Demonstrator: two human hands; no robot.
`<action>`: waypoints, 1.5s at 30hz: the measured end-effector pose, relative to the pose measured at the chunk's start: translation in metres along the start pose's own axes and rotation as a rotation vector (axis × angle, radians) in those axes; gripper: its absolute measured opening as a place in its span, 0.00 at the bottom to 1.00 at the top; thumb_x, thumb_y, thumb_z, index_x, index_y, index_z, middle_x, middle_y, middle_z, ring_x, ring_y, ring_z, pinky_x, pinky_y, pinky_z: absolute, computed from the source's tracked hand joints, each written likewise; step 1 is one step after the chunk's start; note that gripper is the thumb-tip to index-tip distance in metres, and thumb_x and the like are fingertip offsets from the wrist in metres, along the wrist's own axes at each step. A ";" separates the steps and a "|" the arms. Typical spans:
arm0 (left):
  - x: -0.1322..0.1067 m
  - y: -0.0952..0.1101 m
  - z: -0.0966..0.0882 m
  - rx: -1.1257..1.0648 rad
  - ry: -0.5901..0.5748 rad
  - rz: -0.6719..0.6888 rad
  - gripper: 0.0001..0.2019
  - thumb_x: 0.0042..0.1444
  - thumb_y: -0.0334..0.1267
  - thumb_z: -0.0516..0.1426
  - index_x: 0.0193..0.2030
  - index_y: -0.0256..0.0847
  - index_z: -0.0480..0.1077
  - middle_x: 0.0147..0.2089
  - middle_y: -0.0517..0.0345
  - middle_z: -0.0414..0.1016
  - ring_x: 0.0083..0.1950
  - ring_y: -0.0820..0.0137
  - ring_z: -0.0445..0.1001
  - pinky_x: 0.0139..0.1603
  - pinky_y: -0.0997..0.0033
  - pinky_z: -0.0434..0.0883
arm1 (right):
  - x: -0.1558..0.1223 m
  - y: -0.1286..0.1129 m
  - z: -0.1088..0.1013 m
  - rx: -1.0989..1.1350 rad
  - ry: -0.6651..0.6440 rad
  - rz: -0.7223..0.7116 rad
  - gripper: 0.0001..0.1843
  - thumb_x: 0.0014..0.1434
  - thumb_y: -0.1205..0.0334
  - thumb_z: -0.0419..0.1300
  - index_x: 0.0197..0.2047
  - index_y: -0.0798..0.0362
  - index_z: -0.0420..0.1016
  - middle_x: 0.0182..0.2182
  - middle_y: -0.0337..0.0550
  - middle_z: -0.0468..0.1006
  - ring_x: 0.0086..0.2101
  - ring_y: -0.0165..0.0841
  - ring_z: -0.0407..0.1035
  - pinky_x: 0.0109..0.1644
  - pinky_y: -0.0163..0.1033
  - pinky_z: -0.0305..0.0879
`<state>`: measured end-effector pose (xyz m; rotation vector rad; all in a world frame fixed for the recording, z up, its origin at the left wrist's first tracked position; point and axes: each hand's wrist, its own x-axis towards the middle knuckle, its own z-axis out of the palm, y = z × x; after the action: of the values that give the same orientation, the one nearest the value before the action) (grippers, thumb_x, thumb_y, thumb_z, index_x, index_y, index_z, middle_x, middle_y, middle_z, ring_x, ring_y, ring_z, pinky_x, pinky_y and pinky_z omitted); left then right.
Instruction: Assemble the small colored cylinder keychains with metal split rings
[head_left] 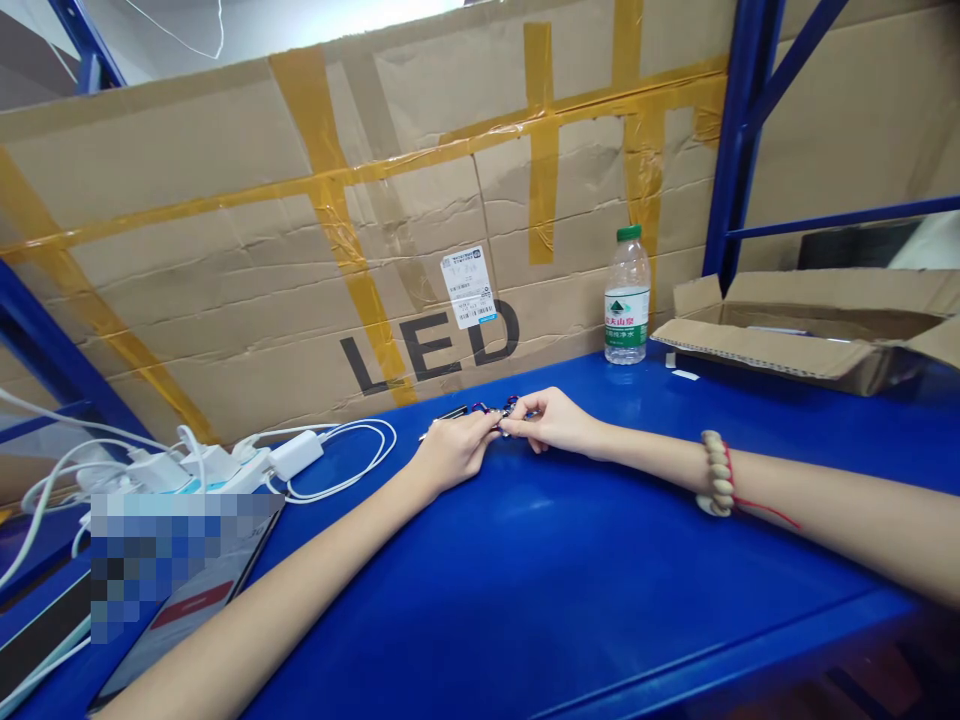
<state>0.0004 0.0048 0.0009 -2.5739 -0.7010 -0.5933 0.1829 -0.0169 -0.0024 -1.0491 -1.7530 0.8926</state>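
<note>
My left hand (451, 448) and my right hand (555, 420) meet above the blue tabletop (540, 560), fingertips almost touching. Both are closed in a pinch on a small shiny metal piece with purple-blue loops (480, 407); the fingers cover most of it, so its exact kind cannot be told. Just behind my left hand lies a slim dark piece with a silvery edge (452, 412). Whether it joins the looped piece is hidden. A beaded bracelet (718, 472) and a red string are around my right wrist.
At left, a white power strip (225, 490) holds several chargers and tangled cables, beside a phone (202, 590). A green-capped water bottle (627, 300) stands at the back right, near an open cardboard box (795, 350). A large taped carton (420, 240) walls the back.
</note>
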 end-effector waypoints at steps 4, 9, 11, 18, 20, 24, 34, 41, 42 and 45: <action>0.001 0.001 -0.001 -0.034 -0.023 -0.013 0.13 0.62 0.37 0.41 0.45 0.39 0.64 0.37 0.54 0.73 0.36 0.71 0.72 0.34 0.74 0.68 | 0.000 -0.003 0.000 0.019 0.011 0.035 0.20 0.41 0.46 0.63 0.21 0.56 0.67 0.11 0.33 0.65 0.12 0.22 0.58 0.17 0.29 0.55; 0.002 0.001 0.000 -0.054 -0.018 -0.059 0.12 0.61 0.37 0.42 0.45 0.40 0.64 0.38 0.55 0.73 0.38 0.70 0.73 0.36 0.73 0.69 | -0.001 -0.005 0.002 0.003 0.024 0.042 0.20 0.43 0.45 0.62 0.22 0.55 0.65 0.10 0.31 0.64 0.12 0.22 0.57 0.16 0.28 0.55; 0.002 0.001 0.000 -0.049 -0.015 -0.091 0.11 0.61 0.37 0.43 0.45 0.41 0.64 0.39 0.55 0.73 0.40 0.70 0.73 0.39 0.73 0.69 | -0.001 -0.005 0.002 -0.015 0.024 0.033 0.20 0.44 0.45 0.61 0.23 0.55 0.65 0.10 0.31 0.63 0.12 0.22 0.57 0.16 0.29 0.55; 0.002 0.004 -0.001 -0.033 -0.037 -0.194 0.12 0.61 0.38 0.42 0.44 0.41 0.64 0.40 0.55 0.73 0.41 0.68 0.73 0.39 0.71 0.69 | -0.002 -0.006 0.004 -0.059 0.040 0.008 0.20 0.47 0.44 0.58 0.27 0.56 0.67 0.13 0.33 0.65 0.14 0.23 0.60 0.16 0.29 0.57; 0.002 0.004 -0.002 -0.029 -0.048 -0.201 0.12 0.61 0.38 0.42 0.44 0.41 0.64 0.40 0.54 0.73 0.41 0.68 0.73 0.38 0.71 0.69 | -0.002 -0.007 0.004 -0.063 0.033 0.014 0.20 0.48 0.45 0.58 0.28 0.56 0.68 0.13 0.33 0.65 0.13 0.23 0.59 0.16 0.29 0.57; 0.002 0.003 -0.001 -0.028 -0.049 -0.208 0.11 0.61 0.38 0.43 0.44 0.41 0.64 0.40 0.54 0.73 0.41 0.68 0.73 0.38 0.71 0.69 | -0.001 -0.006 0.005 -0.062 0.023 0.015 0.18 0.47 0.46 0.59 0.28 0.56 0.68 0.12 0.32 0.64 0.13 0.23 0.59 0.16 0.29 0.57; 0.003 0.003 -0.002 -0.034 -0.060 -0.227 0.11 0.61 0.37 0.44 0.44 0.42 0.64 0.41 0.56 0.74 0.42 0.69 0.73 0.39 0.72 0.69 | 0.000 -0.005 0.003 -0.040 0.007 0.032 0.16 0.48 0.50 0.59 0.29 0.56 0.69 0.16 0.34 0.67 0.14 0.23 0.60 0.17 0.29 0.57; 0.003 0.003 0.000 -0.051 -0.061 -0.233 0.11 0.61 0.37 0.44 0.45 0.42 0.63 0.43 0.56 0.74 0.43 0.68 0.73 0.41 0.70 0.70 | 0.001 -0.001 0.003 -0.022 -0.011 0.025 0.14 0.49 0.52 0.59 0.29 0.56 0.69 0.19 0.35 0.68 0.15 0.22 0.61 0.17 0.29 0.58; 0.003 0.003 0.000 -0.054 -0.061 -0.235 0.11 0.61 0.37 0.44 0.45 0.42 0.63 0.43 0.56 0.74 0.43 0.68 0.73 0.41 0.70 0.70 | 0.001 -0.001 0.003 -0.029 -0.011 0.024 0.14 0.50 0.52 0.58 0.29 0.56 0.69 0.19 0.35 0.68 0.15 0.22 0.61 0.17 0.29 0.58; 0.003 0.004 -0.001 -0.064 -0.069 -0.240 0.10 0.60 0.37 0.44 0.44 0.41 0.63 0.43 0.55 0.73 0.43 0.67 0.73 0.41 0.69 0.70 | 0.000 -0.002 0.003 -0.047 -0.002 0.025 0.14 0.50 0.52 0.58 0.29 0.56 0.69 0.19 0.36 0.68 0.15 0.22 0.62 0.17 0.28 0.57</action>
<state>0.0045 0.0025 0.0024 -2.5985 -1.0401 -0.6119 0.1794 -0.0178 -0.0019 -1.1028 -1.7739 0.8718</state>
